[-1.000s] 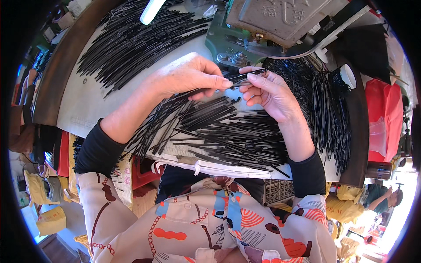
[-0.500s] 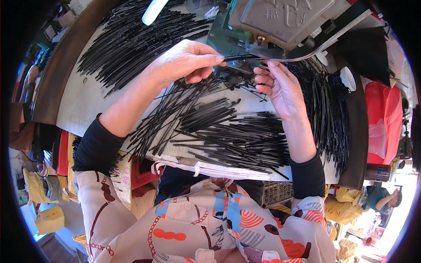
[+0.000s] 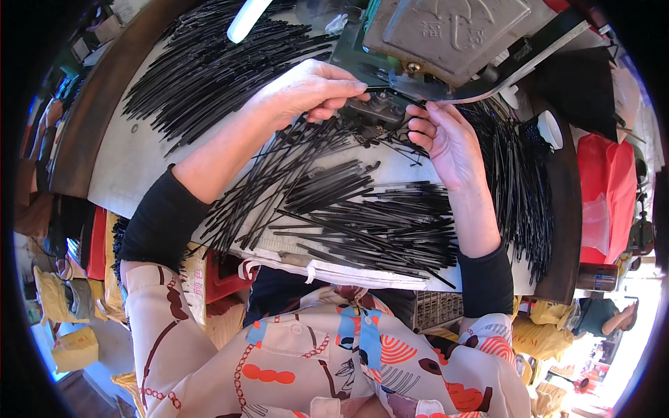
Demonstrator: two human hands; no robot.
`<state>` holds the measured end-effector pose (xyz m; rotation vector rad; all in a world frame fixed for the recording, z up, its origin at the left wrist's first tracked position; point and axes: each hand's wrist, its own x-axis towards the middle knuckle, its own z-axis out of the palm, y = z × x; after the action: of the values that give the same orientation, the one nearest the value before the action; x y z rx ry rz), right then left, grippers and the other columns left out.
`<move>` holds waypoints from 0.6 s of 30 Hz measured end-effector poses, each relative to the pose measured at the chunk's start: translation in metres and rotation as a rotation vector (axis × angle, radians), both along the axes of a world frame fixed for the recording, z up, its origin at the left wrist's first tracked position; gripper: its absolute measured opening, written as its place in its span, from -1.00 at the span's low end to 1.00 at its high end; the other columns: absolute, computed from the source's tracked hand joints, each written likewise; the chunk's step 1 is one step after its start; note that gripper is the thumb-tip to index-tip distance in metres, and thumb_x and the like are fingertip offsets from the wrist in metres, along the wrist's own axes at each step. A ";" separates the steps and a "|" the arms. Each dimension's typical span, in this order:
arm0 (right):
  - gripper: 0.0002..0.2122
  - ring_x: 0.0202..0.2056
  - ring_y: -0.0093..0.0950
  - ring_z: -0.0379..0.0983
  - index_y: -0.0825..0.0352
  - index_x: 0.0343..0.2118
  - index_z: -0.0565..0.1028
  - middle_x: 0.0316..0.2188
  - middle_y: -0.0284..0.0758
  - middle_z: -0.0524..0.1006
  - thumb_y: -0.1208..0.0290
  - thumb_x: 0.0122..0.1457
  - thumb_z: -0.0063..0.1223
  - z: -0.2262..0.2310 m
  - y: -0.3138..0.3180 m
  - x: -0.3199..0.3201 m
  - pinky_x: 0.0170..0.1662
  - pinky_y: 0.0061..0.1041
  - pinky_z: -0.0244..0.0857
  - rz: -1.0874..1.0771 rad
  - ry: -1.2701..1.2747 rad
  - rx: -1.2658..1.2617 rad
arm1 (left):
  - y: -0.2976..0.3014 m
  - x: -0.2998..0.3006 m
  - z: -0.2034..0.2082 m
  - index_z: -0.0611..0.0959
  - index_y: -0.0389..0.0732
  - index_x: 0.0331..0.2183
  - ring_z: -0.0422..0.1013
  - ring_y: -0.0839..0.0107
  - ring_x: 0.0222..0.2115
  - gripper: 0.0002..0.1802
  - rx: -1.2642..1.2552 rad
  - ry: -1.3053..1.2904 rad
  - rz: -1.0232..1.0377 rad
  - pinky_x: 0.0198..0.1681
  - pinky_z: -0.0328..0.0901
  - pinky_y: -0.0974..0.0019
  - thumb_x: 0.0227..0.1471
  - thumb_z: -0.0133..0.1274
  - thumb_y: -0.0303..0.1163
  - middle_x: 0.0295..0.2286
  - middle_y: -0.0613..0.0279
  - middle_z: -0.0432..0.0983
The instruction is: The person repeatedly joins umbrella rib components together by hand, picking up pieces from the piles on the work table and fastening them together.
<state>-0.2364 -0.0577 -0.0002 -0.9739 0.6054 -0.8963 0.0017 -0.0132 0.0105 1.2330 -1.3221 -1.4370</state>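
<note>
My left hand (image 3: pixel 317 90) pinches a thin black rod (image 3: pixel 378 88) between thumb and forefinger, under the working end of a green and grey machine (image 3: pixel 446 35). Across from it, the thumb and forefinger of my right hand (image 3: pixel 446 139) close on a thin black rod that slants up and left toward the machine. Whether both hands hold one rod or two cannot be made out, as the middle is under the machine. Close beneath the hands lie loose black rods (image 3: pixel 293 157), crossing one another on the pale worktable (image 3: pixel 132 164).
A dense heap of black rods (image 3: pixel 216 76) covers the far left of the table. More lie in a pile (image 3: pixel 411 223) near the front edge and another heap (image 3: pixel 519 188) at the right. A white lamp tube (image 3: pixel 249 19) hangs above. Red bags (image 3: pixel 606 188) stand beyond the right edge.
My left hand has shifted slightly right, closer to the machine. The black piece at my right fingers now slants more steeply; my right hand has barely moved.
</note>
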 end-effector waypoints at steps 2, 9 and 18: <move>-0.83 -0.43 -0.45 0.50 0.46 -0.23 0.35 -0.35 -0.10 0.49 0.49 0.14 -0.13 0.001 0.000 0.003 -0.36 -0.53 0.46 0.017 -0.008 -0.020 | 0.001 0.004 -0.001 0.57 -0.38 -0.34 0.00 0.73 -0.80 -0.66 -0.021 0.058 0.004 -0.77 -0.13 0.56 0.03 0.03 -0.23 -0.78 0.53 0.09; -0.83 -0.43 -0.44 0.50 0.47 -0.24 0.35 -0.36 -0.09 0.49 0.51 0.14 -0.13 0.001 -0.001 0.001 -0.37 -0.53 0.46 0.016 -0.016 -0.023 | 0.001 0.001 0.003 0.57 -0.39 -0.33 -0.02 0.74 -0.80 -0.65 -0.013 0.028 0.005 -0.77 -0.16 0.56 0.02 0.04 -0.24 -0.79 0.55 0.07; -0.84 -0.44 -0.44 0.50 0.46 -0.25 0.35 -0.37 -0.10 0.50 0.50 0.14 -0.12 0.000 -0.002 0.002 -0.37 -0.53 0.46 0.011 0.021 -0.033 | 0.001 0.004 0.004 0.58 -0.40 -0.35 -0.04 0.73 -0.81 -0.64 -0.010 -0.020 0.012 -0.77 -0.18 0.55 -0.01 0.07 -0.23 -0.81 0.56 0.05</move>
<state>-0.2343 -0.0596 -0.0001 -1.0165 0.6045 -0.8890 0.0054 -0.0123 0.0146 1.2495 -1.3320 -1.4115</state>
